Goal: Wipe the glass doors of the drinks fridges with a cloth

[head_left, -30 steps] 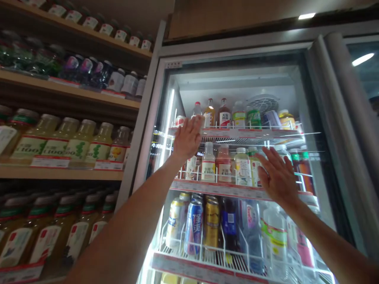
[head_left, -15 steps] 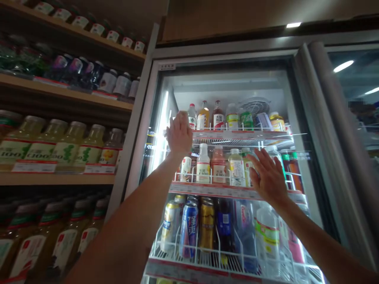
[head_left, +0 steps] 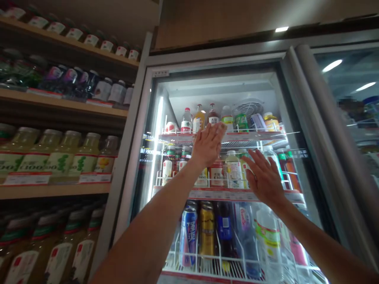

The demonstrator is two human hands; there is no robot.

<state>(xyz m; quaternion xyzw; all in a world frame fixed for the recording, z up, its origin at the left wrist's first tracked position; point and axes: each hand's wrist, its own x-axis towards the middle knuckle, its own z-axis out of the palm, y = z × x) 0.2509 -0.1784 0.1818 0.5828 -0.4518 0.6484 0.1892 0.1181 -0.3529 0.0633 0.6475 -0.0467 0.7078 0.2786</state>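
My left hand [head_left: 208, 145] is raised with its fingers stretched out, in front of the upper two shelves of a lit drinks fridge [head_left: 248, 54]. Nothing shows in it. It covers part of a dark red bottle [head_left: 213, 114] and of the bottles below. To its right, my right hand [head_left: 264, 177] is also open and bare, fingers slightly spread, before the middle shelf. A bottle with a white label [head_left: 235, 169] shows between the two hands. Reflections lie on the fridge's glass; whether either hand touches it I cannot tell.
Wooden shelves [head_left: 59, 190] with rows of bottled drinks stand left of the fridge. A gold can [head_left: 206, 228] and a blue can [head_left: 188, 232] are on its lower rack. A second glass door [head_left: 352, 75] is at the right, past a thick grey upright handle [head_left: 319, 102].
My left hand has swept to the right, closer to my right hand, uncovering bottles at the fridge's left side. My right hand has stayed nearly in place. The view has shifted slightly.
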